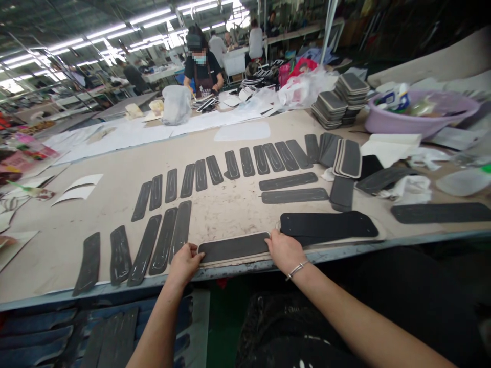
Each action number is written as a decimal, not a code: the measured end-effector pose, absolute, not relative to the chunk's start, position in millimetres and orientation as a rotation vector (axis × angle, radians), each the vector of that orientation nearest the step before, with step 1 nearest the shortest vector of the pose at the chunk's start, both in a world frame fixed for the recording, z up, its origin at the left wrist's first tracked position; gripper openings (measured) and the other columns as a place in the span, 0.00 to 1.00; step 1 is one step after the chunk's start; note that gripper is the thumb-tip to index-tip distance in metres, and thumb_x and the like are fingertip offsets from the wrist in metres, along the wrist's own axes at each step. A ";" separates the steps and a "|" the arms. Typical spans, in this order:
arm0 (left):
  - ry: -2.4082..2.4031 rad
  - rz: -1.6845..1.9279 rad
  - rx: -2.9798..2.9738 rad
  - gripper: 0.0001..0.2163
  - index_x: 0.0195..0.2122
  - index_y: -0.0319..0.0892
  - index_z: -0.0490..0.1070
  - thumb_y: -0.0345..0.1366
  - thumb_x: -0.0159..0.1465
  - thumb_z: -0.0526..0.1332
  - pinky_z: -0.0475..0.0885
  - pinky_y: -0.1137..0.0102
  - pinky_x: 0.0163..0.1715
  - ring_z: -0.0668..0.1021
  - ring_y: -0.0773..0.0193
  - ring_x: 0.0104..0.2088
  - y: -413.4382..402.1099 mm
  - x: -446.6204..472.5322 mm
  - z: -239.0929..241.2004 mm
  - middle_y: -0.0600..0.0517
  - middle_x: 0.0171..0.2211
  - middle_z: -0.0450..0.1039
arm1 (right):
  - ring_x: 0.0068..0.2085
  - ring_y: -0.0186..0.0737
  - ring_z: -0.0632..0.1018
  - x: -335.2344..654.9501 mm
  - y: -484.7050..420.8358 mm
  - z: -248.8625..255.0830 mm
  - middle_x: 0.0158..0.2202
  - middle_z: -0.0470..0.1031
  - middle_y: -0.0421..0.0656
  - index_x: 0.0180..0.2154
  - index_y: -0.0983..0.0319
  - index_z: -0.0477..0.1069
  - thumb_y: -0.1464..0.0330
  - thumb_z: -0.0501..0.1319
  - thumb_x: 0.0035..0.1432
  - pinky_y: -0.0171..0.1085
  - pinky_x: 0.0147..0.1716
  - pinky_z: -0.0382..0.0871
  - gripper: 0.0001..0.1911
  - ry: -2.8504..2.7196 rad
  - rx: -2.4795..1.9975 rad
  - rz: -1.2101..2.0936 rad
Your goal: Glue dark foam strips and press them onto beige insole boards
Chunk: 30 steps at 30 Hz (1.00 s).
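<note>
A long dark grey panel with a pale rim (233,247) lies along the near edge of the table. My left hand (186,263) pinches its left end, and my right hand (286,250), with a bracelet at the wrist, pinches the right end. Just beyond my right hand lies a larger black panel (330,225) with small holes. Left of my left hand, several dark strips with shiny streaks (164,240) lie side by side. Another row of such strips (247,161) runs across the middle of the table.
Stacked grey panels (347,158) sit at the right, with taller stacks (330,109) behind. A purple basin (422,112) holds packets and bags. A masked person (203,66) works at the far side. Below the table's left edge lie more strips (111,337).
</note>
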State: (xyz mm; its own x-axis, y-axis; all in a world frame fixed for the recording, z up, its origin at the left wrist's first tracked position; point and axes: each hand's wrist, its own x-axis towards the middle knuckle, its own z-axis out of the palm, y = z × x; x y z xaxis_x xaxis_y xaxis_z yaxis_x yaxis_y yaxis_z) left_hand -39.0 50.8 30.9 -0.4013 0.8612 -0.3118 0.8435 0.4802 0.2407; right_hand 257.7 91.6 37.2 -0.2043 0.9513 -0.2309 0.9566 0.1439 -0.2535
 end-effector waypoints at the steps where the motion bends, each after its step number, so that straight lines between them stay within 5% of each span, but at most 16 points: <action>1: 2.344 0.073 1.412 0.14 0.39 0.39 0.66 0.42 0.56 0.58 0.66 0.71 0.32 0.77 0.61 0.33 50.4 -38.7 30.8 0.50 0.29 0.74 | 0.33 0.44 0.78 257.7 91.6 37.2 0.32 0.76 0.50 0.37 0.64 0.65 0.64 0.51 0.63 0.35 0.28 0.66 0.10 2.361 1.975 -0.546; 20: 2.430 0.117 1.401 0.14 0.41 0.42 0.63 0.42 0.56 0.58 0.66 0.69 0.33 0.76 0.58 0.35 49.1 -29.0 31.7 0.51 0.31 0.71 | 0.32 0.42 0.79 254.5 93.4 31.5 0.31 0.75 0.48 0.38 0.64 0.61 0.64 0.51 0.64 0.33 0.26 0.66 0.09 2.386 1.957 -0.470; 30: 2.470 0.526 1.768 0.17 0.49 0.41 0.64 0.42 0.61 0.53 0.68 0.67 0.36 0.75 0.58 0.36 27.8 -17.9 22.2 0.49 0.34 0.70 | 0.34 0.42 0.78 255.1 89.6 35.8 0.34 0.74 0.49 0.38 0.65 0.61 0.68 0.48 0.65 0.35 0.30 0.66 0.08 2.435 1.944 -0.476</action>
State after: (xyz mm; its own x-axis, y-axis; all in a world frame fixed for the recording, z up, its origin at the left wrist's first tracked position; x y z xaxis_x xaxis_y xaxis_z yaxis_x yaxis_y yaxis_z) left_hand -17.9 27.8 22.2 -0.3413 0.9282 0.1484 0.9081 0.2849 0.3068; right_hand 255.1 89.6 35.8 -0.2394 0.9544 -0.1783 0.9513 0.1939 -0.2395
